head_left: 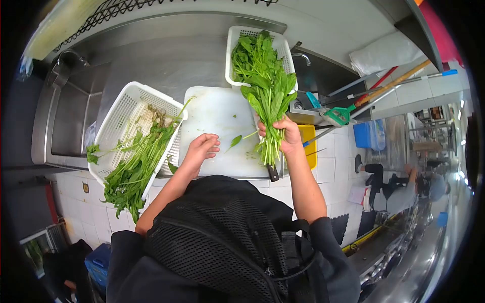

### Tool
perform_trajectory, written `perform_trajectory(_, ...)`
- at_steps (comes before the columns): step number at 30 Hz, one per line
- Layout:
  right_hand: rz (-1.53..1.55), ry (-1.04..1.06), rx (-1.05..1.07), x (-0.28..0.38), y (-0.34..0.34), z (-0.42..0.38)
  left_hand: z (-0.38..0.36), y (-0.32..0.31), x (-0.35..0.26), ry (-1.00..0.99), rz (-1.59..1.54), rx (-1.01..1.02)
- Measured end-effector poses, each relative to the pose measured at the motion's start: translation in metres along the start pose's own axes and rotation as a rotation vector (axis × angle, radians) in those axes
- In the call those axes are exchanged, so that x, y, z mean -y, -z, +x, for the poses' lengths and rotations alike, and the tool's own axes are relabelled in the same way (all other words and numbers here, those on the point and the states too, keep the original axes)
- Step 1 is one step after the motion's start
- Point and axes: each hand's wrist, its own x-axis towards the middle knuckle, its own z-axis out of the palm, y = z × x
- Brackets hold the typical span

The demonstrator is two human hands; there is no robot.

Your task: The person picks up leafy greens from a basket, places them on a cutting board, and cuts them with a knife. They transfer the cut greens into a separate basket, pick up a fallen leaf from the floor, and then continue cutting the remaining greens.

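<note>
My right hand (287, 135) is wrapped round the stems of a bunch of leafy greens (270, 98) over the right side of a white cutting board (202, 108). The bunch's leaves reach up to the white basket (230, 60) behind, which holds more greens. My left hand (204, 147) is over the board's front left with fingers curled loosely apart, nothing seen in it. A loose leaf (236, 141) lies between my hands. Beneath the stems a knife's black handle (273, 173) sticks out at the front edge. More greens (136, 169) and roots lie in the left white basket (113, 113).
A steel sink (76, 118) is at the far left. At the right are a faucet (303, 58), a yellow container (308, 146), and long-handled tools with a green head (339, 115). A person (404, 187) is farther off at the right, beyond a blue bin (362, 134).
</note>
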Motion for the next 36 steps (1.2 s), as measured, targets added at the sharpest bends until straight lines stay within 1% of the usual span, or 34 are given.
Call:
perform_trajectory(5,0.035,0.045,0.029,0.031,-0.016,0.015,0.009,-0.01,0.0,0.009,0.023,0.039)
perform_trajectory(7,-0.046,0.049,-0.028,0.056,-0.02,0.032,0.011,-0.009,0.005,0.003,0.017,0.039)
perform_trajectory(9,-0.069,0.066,-0.011,0.086,-0.024,0.054,0.011,-0.006,0.008,0.061,0.009,0.024)
perform_trajectory(11,-0.164,0.101,-0.096,0.115,-0.026,0.08,0.015,0.003,0.016,0.067,0.016,0.032)
perform_trajectory(12,-0.238,0.081,-0.134,0.131,-0.018,0.096,0.015,0.005,0.016,0.069,0.009,0.016)
perform_trajectory(13,-0.243,0.084,-0.121,0.137,-0.022,0.113,0.013,0.006,0.014,0.054,0.009,0.011)
perform_trajectory(15,-0.57,0.218,-0.361,0.146,-0.029,0.144,0.01,0.009,0.013,0.058,-0.037,-0.05)
perform_trajectory(16,-0.567,0.187,-0.437,0.147,-0.026,0.16,0.01,0.012,0.014,0.055,-0.05,-0.068)
perform_trajectory(17,-0.571,0.186,-0.43,0.145,-0.021,0.17,0.01,0.015,0.015,0.05,-0.053,-0.072)
perform_trajectory(19,-0.791,0.122,-0.585,0.134,-0.02,0.188,0.01,0.02,0.017,0.064,-0.063,-0.109)
perform_trajectory(20,-0.863,0.122,-0.655,0.128,-0.01,0.197,0.01,0.022,0.018,0.061,-0.068,-0.11)
perform_trajectory(21,-0.868,0.122,-0.653,0.124,0.017,0.207,0.009,0.023,0.019,0.069,-0.072,-0.129)
perform_trajectory(23,-1.088,0.149,-0.746,0.121,0.082,0.227,0.01,0.026,0.022,0.077,-0.079,-0.152)
perform_trajectory(24,-1.087,0.147,-0.744,0.122,0.103,0.231,0.011,0.027,0.024,0.085,-0.09,-0.154)
perform_trajectory(26,-0.917,0.239,-0.83,0.123,0.133,0.232,0.014,0.03,0.026,0.101,-0.093,-0.161)
perform_trajectory(27,-0.908,0.233,-0.832,0.126,0.124,0.228,0.015,0.031,0.027,0.104,-0.095,-0.155)
perform_trajectory(29,-0.92,0.373,-0.879,0.139,0.09,0.211,0.017,0.029,0.026,0.117,-0.09,-0.151)
perform_trajectory(30,-0.913,0.381,-0.85,0.145,0.092,0.208,0.018,0.026,0.023,0.116,-0.067,-0.141)
perform_trajectory(31,-0.903,0.376,-0.861,0.145,0.094,0.203,0.019,0.023,0.02,0.116,-0.043,-0.128)
perform_trajectory(33,-0.952,0.126,-0.723,0.153,0.088,0.192,0.022,0.016,0.012,0.123,-0.02,-0.105)
perform_trajectory(34,-0.96,0.032,-0.769,0.155,0.083,0.187,0.025,0.013,0.009,0.12,-0.009,-0.086)
perform_trajectory(36,-0.979,0.063,-0.764,0.162,0.074,0.175,0.031,0.01,0.005,0.107,0.007,-0.067)
